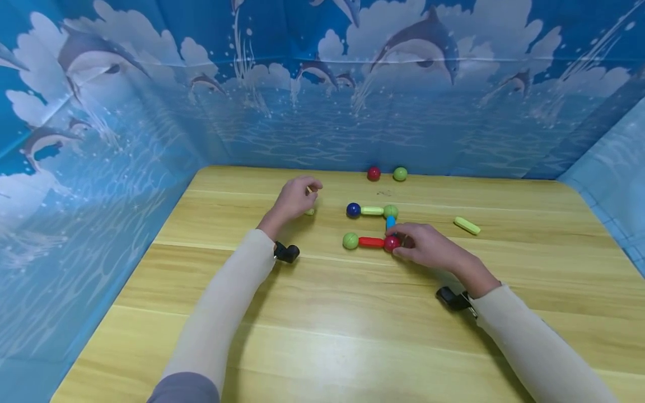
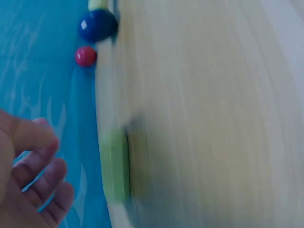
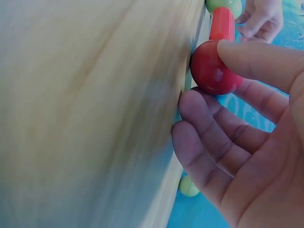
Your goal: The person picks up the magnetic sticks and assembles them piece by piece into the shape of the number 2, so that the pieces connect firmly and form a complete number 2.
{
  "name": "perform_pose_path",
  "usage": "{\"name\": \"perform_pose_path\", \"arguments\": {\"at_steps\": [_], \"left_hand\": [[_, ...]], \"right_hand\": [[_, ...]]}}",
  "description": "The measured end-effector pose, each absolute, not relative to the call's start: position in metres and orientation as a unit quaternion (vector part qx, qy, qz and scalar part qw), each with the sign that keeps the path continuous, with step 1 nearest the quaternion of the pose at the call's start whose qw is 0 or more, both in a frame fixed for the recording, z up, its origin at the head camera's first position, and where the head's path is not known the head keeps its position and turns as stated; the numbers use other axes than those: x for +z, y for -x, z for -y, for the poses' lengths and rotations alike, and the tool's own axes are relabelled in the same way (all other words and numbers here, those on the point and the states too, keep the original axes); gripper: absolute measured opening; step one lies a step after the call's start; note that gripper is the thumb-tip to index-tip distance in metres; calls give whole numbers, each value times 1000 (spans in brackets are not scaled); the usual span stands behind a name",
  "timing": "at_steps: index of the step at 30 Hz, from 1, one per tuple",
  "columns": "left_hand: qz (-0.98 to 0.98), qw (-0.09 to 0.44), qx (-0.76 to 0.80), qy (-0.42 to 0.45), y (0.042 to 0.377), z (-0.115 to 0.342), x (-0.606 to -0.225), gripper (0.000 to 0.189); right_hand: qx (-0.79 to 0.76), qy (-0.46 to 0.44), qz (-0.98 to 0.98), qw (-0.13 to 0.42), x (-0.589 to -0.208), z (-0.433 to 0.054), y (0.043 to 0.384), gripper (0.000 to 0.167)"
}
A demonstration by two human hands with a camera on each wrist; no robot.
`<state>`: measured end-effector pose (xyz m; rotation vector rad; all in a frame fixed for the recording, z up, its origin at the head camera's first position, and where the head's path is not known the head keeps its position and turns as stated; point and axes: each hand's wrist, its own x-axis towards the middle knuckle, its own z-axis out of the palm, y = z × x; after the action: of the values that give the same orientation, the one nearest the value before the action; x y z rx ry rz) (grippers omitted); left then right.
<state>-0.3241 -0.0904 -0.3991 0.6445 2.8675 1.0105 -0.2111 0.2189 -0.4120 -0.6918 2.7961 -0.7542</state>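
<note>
On the wooden table lies a joined chain of balls and rods. A dark blue ball [image 1: 354, 210] meets a yellow-green rod [image 1: 372, 211], then a green ball [image 1: 390, 211], a blue rod [image 1: 390, 222], a red ball [image 1: 391, 243], a red rod [image 1: 371, 242] and another green ball [image 1: 350, 241]. My right hand [image 1: 425, 244] pinches the red ball between thumb and forefinger, its other fingers bent beneath. To the left, my left hand [image 1: 296, 200] hovers with loosely curled fingers by a loose yellow-green rod [image 2: 115, 166]; the left wrist view shows a gap between them.
A loose red ball [image 1: 374, 173] and a loose green ball [image 1: 400, 174] sit at the table's back edge. Another yellow-green rod [image 1: 467, 225] lies to the right. Behind and at both sides hangs a blue dolphin-print curtain [image 1: 312, 123].
</note>
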Motion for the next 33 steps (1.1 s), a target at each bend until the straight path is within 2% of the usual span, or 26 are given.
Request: {"name": "perform_pose_path", "arguments": {"at_steps": [5,9,13,33], "left_hand": [[-952,52,194,-231,326,104,-403,45],[-956,80,153,-236,321,107,-410,43],[-959,77,142,-233,319,108,-414,38],[-957,82,159,-227,315,115,-416,36]], "right_hand": [[-250,230,-937,79,-412,-220,212,36],[-250,230,-937,80,-413,-219,213,36],[-248,232,-937,79,-413,-217,214,36],[-238,231,-939,85,-411,-215,216,37]]}}
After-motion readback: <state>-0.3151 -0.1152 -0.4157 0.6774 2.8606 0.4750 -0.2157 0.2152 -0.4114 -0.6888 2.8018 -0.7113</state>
